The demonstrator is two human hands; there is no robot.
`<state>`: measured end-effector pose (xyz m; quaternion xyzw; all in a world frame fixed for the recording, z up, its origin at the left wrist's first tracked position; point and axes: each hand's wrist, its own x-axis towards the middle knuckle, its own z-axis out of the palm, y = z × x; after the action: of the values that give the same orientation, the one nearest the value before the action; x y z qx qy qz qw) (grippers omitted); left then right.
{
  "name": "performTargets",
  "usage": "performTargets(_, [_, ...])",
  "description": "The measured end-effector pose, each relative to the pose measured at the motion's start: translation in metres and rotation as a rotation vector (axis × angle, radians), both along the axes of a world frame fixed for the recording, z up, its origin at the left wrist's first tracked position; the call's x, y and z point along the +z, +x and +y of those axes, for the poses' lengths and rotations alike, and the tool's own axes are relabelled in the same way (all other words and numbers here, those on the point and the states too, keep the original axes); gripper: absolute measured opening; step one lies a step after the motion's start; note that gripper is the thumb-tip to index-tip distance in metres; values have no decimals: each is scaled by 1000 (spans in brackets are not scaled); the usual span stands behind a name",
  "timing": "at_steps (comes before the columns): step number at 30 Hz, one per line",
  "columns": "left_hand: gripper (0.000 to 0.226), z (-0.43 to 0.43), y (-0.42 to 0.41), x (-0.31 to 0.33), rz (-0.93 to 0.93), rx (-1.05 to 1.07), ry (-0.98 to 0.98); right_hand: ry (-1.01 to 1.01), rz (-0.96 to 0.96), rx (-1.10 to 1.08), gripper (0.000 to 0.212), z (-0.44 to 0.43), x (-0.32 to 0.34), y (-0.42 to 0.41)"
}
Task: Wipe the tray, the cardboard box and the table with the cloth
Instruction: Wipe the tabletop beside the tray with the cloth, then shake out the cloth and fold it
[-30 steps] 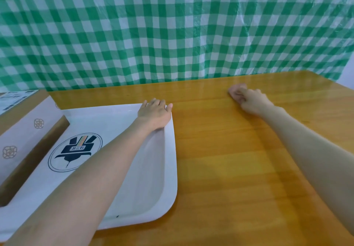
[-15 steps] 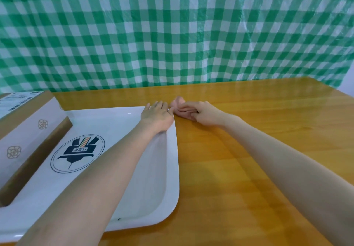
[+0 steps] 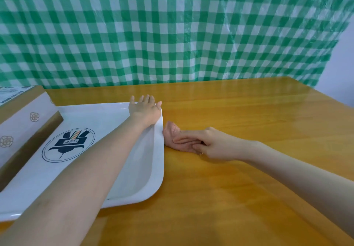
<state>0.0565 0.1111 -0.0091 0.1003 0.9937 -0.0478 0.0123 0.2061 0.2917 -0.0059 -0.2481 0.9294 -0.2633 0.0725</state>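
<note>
Nearest the camera, table [image 3: 229,188]: glossy wooden top, running back to the backdrop.
Tray [image 3: 160,169]: white, with a round emblem on its floor, lay on the table's left part.
Right hand [image 3: 206,144]: rested on the table right of the tray, fingers stretched over the cloth, thumb bent against it, pinching it.
Cloth [image 3: 172,131]: pinkish, bunched, on the table against or just beside the tray's right rim; I could not tell which.
Left hand [image 3: 145,109]: lay flat on the tray's far right corner, fingers straight, holding nothing.
Cardboard box [image 3: 23,111]: sat at far left, over the tray's left side.
Backdrop [image 3: 172,35]: green-and-white checked sheet hung behind the table.
</note>
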Motion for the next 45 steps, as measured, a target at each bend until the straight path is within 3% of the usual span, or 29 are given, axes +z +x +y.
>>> performTargets(4, [57, 0, 9, 1, 121, -74, -13, -1, 28, 32, 57, 0, 1, 26])
performTargets(9, [54, -4, 23, -1, 94, -194, 94, -29, -5, 55, 56, 0, 3, 50])
performTargets(16, [50, -13, 54, 12, 74, -433, 86, 31, 85, 115, 56, -5, 5, 78])
performTargets(24, [43, -14, 99, 34, -114, -745, -153, -146, -238, 130, 50, 5, 16, 107])
performTargets(26, [42, -13, 113, 39, -188, -791, -78, -194, -347, 129, 43, 14, 21, 113])
performTargets(30, [31, -11, 149, 51, -442, -807, 301, -362, -426, 32, 41, 26, 35, 120])
performTargets(32, [22, -10, 163, 55, -549, -831, 359, -314, -287, -48, 40, 31, 38, 118])
performTargets(36, [16, -10, 174, 53, -564, -848, 321, 56, -5, -120, 17, 27, 40, 116])
performTargets(41, [14, -9, 180, 56, -541, -848, 375, 187, -56, -167, 20, 18, 39, 117])
performTargets(45, [16, -10, 188, 59, -494, -880, 493, 143, -52, -163, 17, 16, 35, 113])
